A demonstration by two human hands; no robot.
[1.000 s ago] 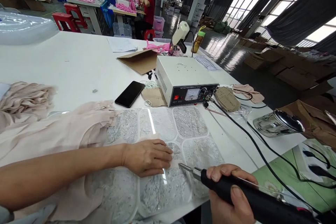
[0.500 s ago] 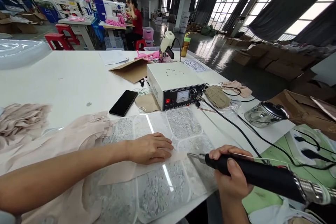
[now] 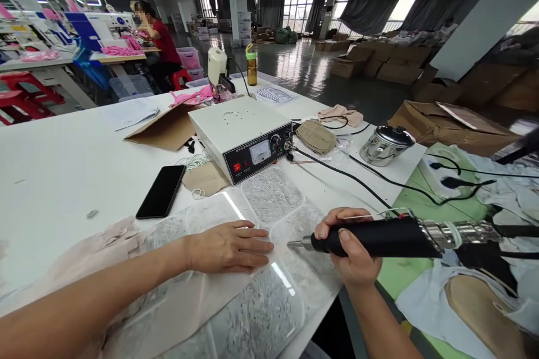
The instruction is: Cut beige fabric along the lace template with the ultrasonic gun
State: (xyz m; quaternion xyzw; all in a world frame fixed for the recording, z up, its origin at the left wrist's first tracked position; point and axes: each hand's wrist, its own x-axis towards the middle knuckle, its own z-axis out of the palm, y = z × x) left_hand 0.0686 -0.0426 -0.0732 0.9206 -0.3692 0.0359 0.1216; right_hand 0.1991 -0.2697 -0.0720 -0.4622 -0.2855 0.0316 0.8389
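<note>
My left hand (image 3: 229,248) lies flat, palm down, with its fingers stretched out, pressing a strip of thin pale pink fabric (image 3: 191,305) onto a clear patterned plastic mat (image 3: 275,193). In my right hand (image 3: 356,255) is a black ultrasonic handpiece (image 3: 379,237), its fingers wrapped around the grip. The narrow metal tip points left, just short of my left fingertips, close to the fabric's end. Whether it touches the surface I cannot tell. More pale pink fabric (image 3: 109,241) is piled under and beyond my left forearm.
A white control box (image 3: 240,129) with a lit red switch stands beyond the mat, cables running right. Around it are a black phone (image 3: 161,192), cardboard pattern pieces (image 3: 316,136), a lidded glass pot (image 3: 385,146) and a bottle (image 3: 251,67). A co-worker in red (image 3: 164,42) sits at a sewing machine.
The camera view has turned right, so things on the table appear further left. My left hand still lies on the fabric, and the handpiece tip stays close to its fingertips.
</note>
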